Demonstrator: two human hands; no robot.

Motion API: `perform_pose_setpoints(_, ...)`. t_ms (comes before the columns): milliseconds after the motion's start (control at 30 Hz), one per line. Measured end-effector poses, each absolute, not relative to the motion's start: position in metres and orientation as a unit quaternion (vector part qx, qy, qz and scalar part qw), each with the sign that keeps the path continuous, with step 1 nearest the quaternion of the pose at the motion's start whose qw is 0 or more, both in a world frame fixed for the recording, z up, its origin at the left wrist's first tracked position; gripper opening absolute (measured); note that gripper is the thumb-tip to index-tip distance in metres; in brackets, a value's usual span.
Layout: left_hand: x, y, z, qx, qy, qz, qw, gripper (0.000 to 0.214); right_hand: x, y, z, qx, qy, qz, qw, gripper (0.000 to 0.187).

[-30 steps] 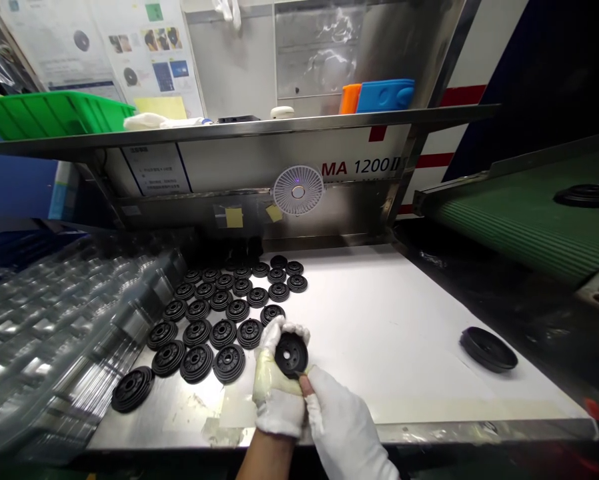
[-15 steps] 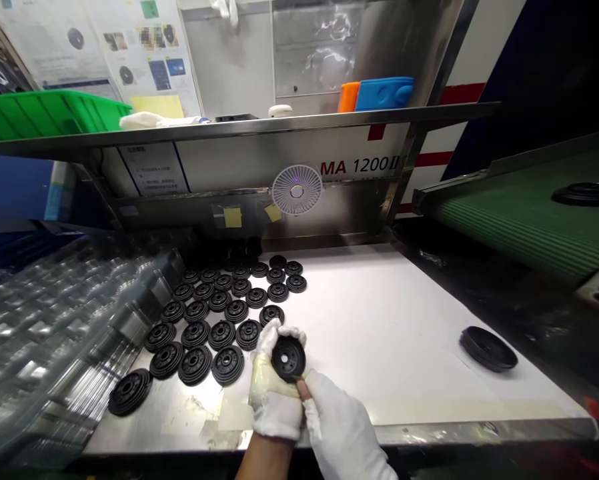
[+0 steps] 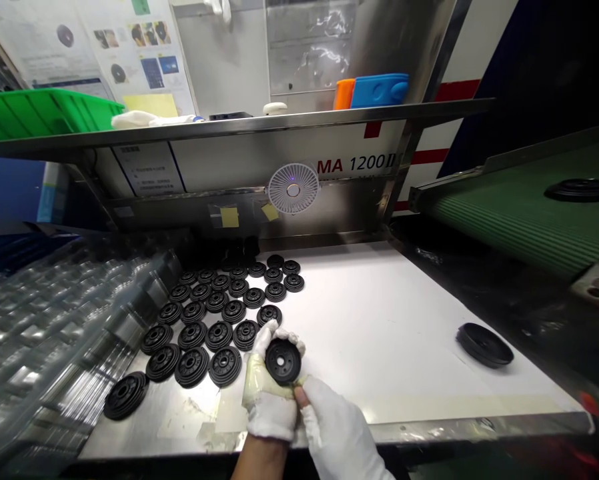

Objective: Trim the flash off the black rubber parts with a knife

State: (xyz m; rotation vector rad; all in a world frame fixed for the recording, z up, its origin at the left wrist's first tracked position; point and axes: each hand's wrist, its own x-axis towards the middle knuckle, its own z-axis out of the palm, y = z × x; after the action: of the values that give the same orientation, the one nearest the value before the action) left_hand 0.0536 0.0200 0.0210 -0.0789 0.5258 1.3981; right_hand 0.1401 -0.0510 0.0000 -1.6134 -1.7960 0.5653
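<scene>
My left hand, in a white glove with a yellowish covering over the palm, grips a round black plastic wheel with a hole at its centre. The wheel's hollow face is turned up towards me. Close by its lower rim, my right hand is closed; it wears a white glove with the thumb tip bare. Whatever those fingers pinch is too small or too hidden to make out. Several similar black wheels lie in rows to the left of my hands.
Stacked clear plastic trays fill the left side. Another black wheel rests on the white sheet at right. A green conveyor belt carries one more. Above, a metal shelf holds a green bin; a small fan hangs below.
The view has shifted slightly. The wheel in my left hand is tilted a little differently, and my right thumb stays by its lower rim.
</scene>
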Motion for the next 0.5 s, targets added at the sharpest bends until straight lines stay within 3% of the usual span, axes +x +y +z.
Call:
perform_pose_setpoints(167, 0.049, 0.020, 0.027, -0.090, 0.224, 0.605, 0.759, 0.004, 0.147, -0.050, 0.017, -0.570, -0.608, 0.356, 0.422, 0.032)
perform_pose_setpoints(300, 0.048, 0.021, 0.032, -0.073, 0.234, 0.625, 0.741, 0.008, 0.166, -0.048, 0.021, -0.601, -0.575, 0.370, 0.413, 0.039)
perform_pose_setpoints(400, 0.047, 0.021, 0.035, -0.065, 0.239, 0.624, 0.741, 0.008, 0.203, -0.045, 0.024, -0.681, -0.575, 0.275, 0.361, 0.037)
perform_pose_setpoints(500, 0.046, 0.020, 0.036, -0.060, 0.234, 0.618, 0.749, 0.005, 0.251, -0.043, 0.034, -0.781, -0.538, 0.044, 0.313, 0.049)
